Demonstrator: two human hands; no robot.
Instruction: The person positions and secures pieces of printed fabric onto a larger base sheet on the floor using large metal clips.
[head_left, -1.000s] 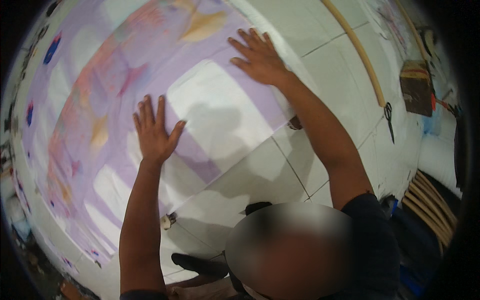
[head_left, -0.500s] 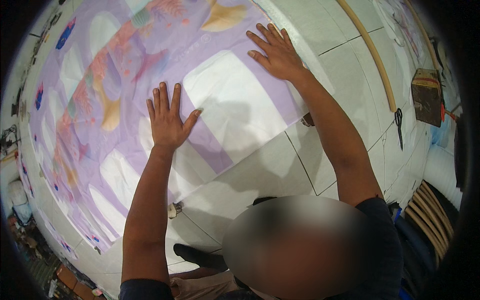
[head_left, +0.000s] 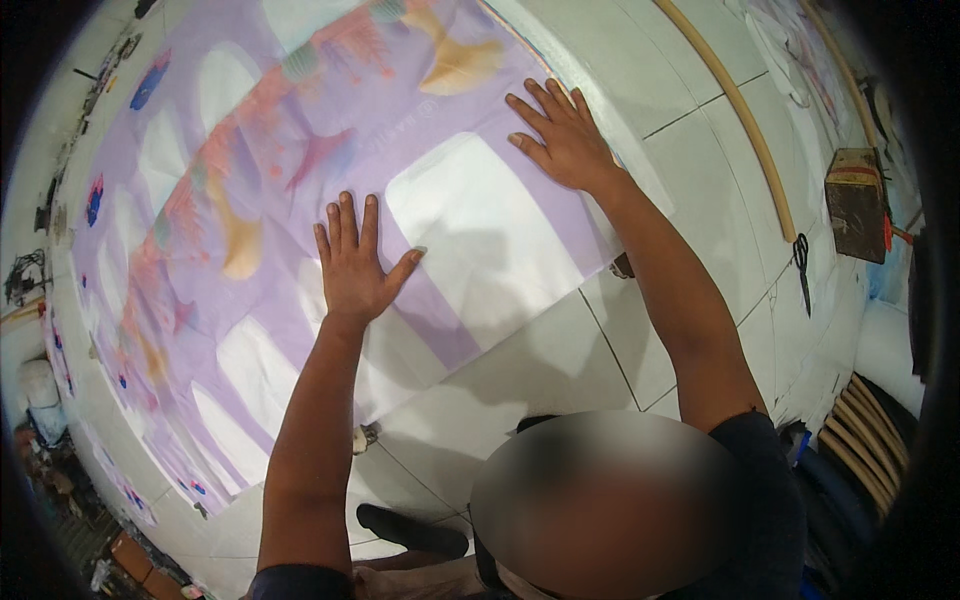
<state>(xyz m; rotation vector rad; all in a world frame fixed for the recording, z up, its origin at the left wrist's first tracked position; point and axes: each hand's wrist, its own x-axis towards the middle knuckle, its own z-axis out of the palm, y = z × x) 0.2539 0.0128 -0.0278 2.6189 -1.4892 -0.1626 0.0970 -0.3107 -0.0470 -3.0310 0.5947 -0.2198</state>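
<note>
1. Nearest is the left hand (head_left: 355, 275), laid flat on the printed sheet (head_left: 290, 195), its fingers spread and gripping nothing.
2. A little farther, the right hand (head_left: 570, 145) rests flat too, near the sheet's right edge; the two hands are well apart.
3. Under both hands is one sheet, purple with white patches, lying on the tiled floor (head_left: 690, 165). The step seems to be smoothing it; the next move would call for even palm pressure toward the soft folds at left.
4. Away at right: one pair of black scissors (head_left: 802, 275), one brown block (head_left: 855, 210), one long curved pole (head_left: 735, 105).
</note>
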